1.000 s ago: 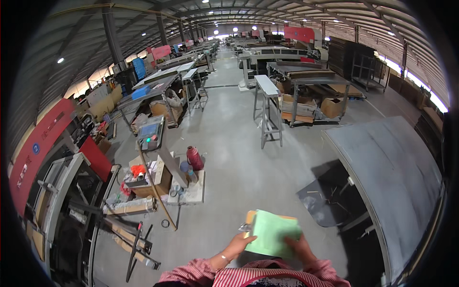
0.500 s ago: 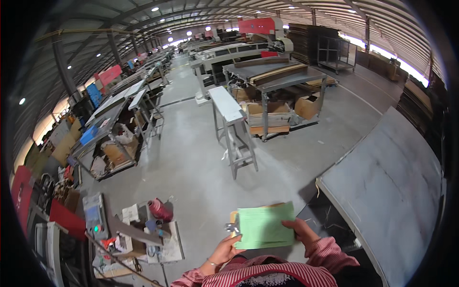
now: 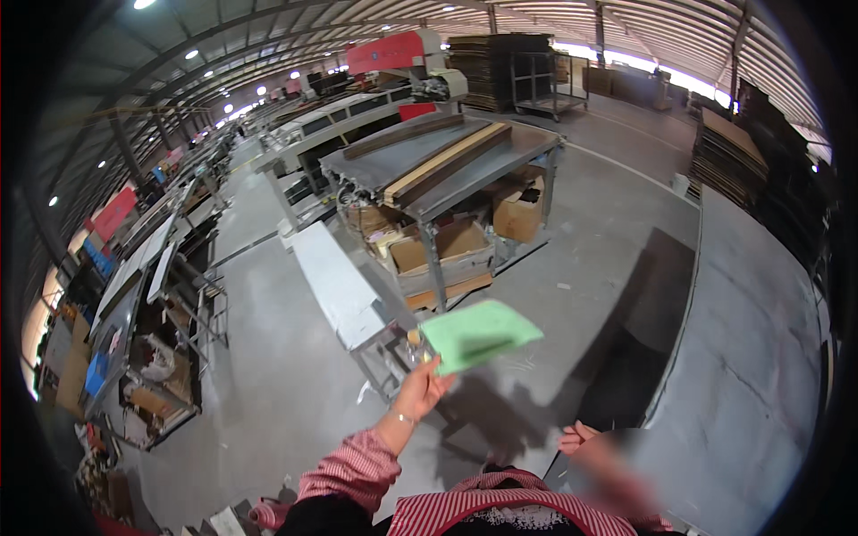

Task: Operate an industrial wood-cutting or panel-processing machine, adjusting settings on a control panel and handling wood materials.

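My left hand (image 3: 422, 391) reaches forward and grips the near left corner of a clipboard, its fingers closed on the edge. Green sheets (image 3: 478, 332) cover nearly all of the board, and a metal clip (image 3: 416, 348) shows at its left end. The clipboard is held tilted over the near end of a narrow white-topped stand (image 3: 335, 281). Lower down, away from the clipboard, my right hand (image 3: 579, 438) hangs with its fingers loosely apart and nothing visible in them. Its palm and wrist are blurred.
A large grey-topped table (image 3: 760, 357) runs along my right. Ahead stands a metal worktable (image 3: 357, 165) bearing long strips (image 3: 447, 161), with cardboard boxes (image 3: 518, 210) beneath. More cluttered benches (image 3: 134, 295) line the left, and stacked dark sheets (image 3: 728, 147) stand far right.
My right hand has let go of the clipboard and dropped lower. My left hand has carried the clipboard forward and up. The view has swung right, bringing the stand and worktable nearer.
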The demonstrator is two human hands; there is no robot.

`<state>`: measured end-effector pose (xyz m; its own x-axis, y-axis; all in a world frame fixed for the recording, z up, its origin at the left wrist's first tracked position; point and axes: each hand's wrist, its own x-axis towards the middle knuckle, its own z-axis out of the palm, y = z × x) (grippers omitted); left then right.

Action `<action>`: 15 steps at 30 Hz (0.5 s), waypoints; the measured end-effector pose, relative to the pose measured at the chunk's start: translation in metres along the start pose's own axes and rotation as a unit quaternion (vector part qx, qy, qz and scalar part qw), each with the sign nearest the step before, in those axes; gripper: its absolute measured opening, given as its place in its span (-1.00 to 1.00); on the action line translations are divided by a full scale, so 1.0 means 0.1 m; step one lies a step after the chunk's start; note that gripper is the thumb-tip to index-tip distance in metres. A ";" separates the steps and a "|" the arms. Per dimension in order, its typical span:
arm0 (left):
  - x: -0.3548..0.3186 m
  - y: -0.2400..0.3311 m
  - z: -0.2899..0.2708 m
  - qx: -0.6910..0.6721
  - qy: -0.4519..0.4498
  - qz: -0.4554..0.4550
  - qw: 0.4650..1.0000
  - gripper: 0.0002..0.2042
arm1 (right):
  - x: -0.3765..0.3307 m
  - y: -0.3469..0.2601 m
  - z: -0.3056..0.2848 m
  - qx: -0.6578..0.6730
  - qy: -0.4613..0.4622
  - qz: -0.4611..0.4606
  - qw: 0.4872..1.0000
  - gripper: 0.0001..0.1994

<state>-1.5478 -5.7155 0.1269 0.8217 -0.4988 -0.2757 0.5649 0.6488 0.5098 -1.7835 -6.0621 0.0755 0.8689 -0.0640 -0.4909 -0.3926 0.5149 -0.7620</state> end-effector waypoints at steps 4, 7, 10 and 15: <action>1.88 0.80 0.24 0.012 0.035 0.033 0.999 -0.76 | 1.04 -0.14 -0.28 0.078 0.065 0.028 0.994 -0.59; 3.15 1.25 0.31 -0.003 0.051 0.049 0.998 -0.77 | 1.90 -0.73 -0.06 0.039 0.107 0.021 0.993 -0.62; 4.26 1.75 0.15 -0.020 0.067 0.060 0.996 -0.73 | 2.58 -1.41 0.29 -0.006 0.109 0.006 0.994 -0.67; 6.13 2.43 0.08 -0.071 0.041 0.052 0.995 -0.71 | 3.51 -2.02 0.25 -0.084 0.122 -0.029 0.989 -0.69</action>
<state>-0.9075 -5.8679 0.0880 0.8765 -0.3803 -0.2951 0.4765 0.7722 0.4202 -1.3911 -6.1670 0.0679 0.8005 -0.3036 -0.5167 -0.4070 0.3574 -0.8406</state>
